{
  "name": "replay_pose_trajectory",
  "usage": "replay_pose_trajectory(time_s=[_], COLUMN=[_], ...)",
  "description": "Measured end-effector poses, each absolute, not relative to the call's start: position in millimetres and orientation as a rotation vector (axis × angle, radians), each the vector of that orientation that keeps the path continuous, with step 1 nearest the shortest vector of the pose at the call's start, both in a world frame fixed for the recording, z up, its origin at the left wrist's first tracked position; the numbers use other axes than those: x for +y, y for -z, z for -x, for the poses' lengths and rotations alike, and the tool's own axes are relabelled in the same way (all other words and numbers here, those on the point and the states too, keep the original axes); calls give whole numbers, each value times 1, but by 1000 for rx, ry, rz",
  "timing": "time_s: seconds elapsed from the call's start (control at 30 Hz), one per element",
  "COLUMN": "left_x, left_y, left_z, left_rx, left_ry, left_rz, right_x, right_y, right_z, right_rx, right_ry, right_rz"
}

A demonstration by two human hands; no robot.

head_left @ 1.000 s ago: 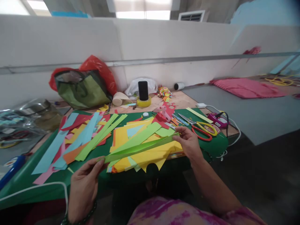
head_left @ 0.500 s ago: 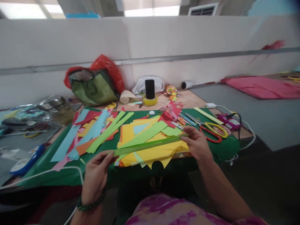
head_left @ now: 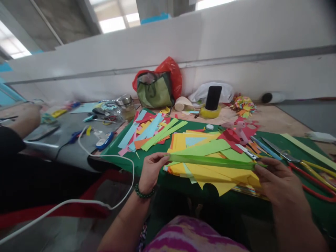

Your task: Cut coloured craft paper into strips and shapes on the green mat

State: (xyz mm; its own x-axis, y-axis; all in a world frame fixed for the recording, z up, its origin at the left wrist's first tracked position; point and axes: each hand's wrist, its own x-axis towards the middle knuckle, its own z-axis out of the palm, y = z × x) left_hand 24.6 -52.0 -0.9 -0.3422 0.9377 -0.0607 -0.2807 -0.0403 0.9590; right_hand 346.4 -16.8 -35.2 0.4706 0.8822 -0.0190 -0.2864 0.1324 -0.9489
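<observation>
A long folded green paper strip (head_left: 212, 161) stretches between my two hands, a little above the table's near edge. My left hand (head_left: 152, 170) pinches its left end; a green bead bracelet sits on that wrist. My right hand (head_left: 280, 182) pinches the right end with thumb and fingers. Under the strip lies a heap of yellow and orange paper sheets (head_left: 210, 171) on a green mat (head_left: 115, 155). Blue, green and red paper strips (head_left: 152, 133) are piled further left on the mat.
Red and yellow scissors (head_left: 312, 173) lie at the right, a pink glue gun (head_left: 236, 131) behind the papers. A phone stands on a tape roll (head_left: 211, 105) near a red-and-green bag (head_left: 154, 89). A white cable (head_left: 110, 155) loops at left. Another person's arm (head_left: 23, 120) rests far left.
The view has swung left and down, so the table now sits to the right. Both hands keep hold of the green strip, now flatter and level.
</observation>
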Motion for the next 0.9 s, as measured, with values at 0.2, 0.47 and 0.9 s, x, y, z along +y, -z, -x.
replay_pose_trajectory(time_s=[0.2,0.47,0.9], left_x=[-52,-53,-51], left_y=[-1,0,-1], left_z=[-24,-20,-11], left_rx=[1226,1369,1471], left_ry=[-1606,-1593,-1571], left_rz=[-858,-959,-830], right_x=[-19,-18,-20], right_y=[28,33,26], right_z=[-341,-343,-338], right_rx=[-565,-663,-750], right_ry=[-1002,-984,-944], right_rz=[1152,1114,1077])
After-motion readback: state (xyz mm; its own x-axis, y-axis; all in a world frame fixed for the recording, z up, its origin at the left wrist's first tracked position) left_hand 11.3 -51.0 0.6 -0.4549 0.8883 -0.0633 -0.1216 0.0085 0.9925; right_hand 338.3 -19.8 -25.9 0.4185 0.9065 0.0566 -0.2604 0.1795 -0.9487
